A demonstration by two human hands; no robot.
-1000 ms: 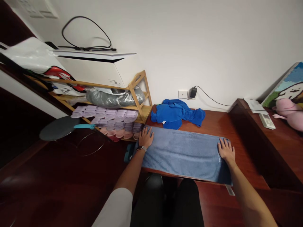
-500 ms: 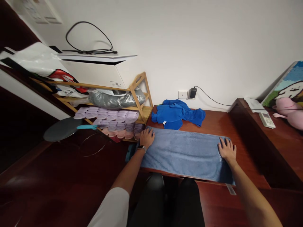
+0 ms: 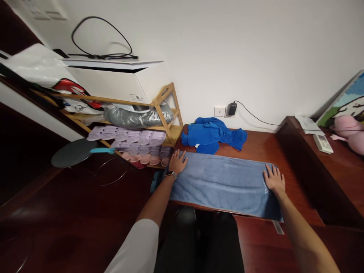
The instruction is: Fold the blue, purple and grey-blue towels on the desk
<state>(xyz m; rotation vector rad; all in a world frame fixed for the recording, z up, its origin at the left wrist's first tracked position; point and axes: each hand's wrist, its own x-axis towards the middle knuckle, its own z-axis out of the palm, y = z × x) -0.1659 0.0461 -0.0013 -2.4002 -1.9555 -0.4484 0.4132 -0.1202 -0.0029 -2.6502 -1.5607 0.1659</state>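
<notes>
A blue-grey towel [image 3: 222, 182] lies spread lengthwise on the reddish-brown wooden surface, with soft wrinkles across it. My left hand [image 3: 178, 163] rests flat on its upper left corner, fingers stretched out. At the opposite end, my right hand [image 3: 274, 180] lies on the towel near its right edge, fingers spread. A small white tag [image 3: 278, 227] hangs below the towel's lower right corner. Just behind the towel is a crumpled bright blue cloth garment [image 3: 213, 134], touched by neither hand.
A wooden rack [image 3: 173, 132] at left holds several purple and pink slippers [image 3: 136, 137], a wrapped grey bundle [image 3: 136, 115] and a white box [image 3: 113, 81]. Near it stands a dark round stool [image 3: 74, 152]. A charger [image 3: 232, 109] is plugged into the wall; a remote [image 3: 323, 143] lies at right.
Both hands stay on the towel in nearly the same places, fingers still extended. The view has shifted slightly; the towel and blue garment look unchanged.
</notes>
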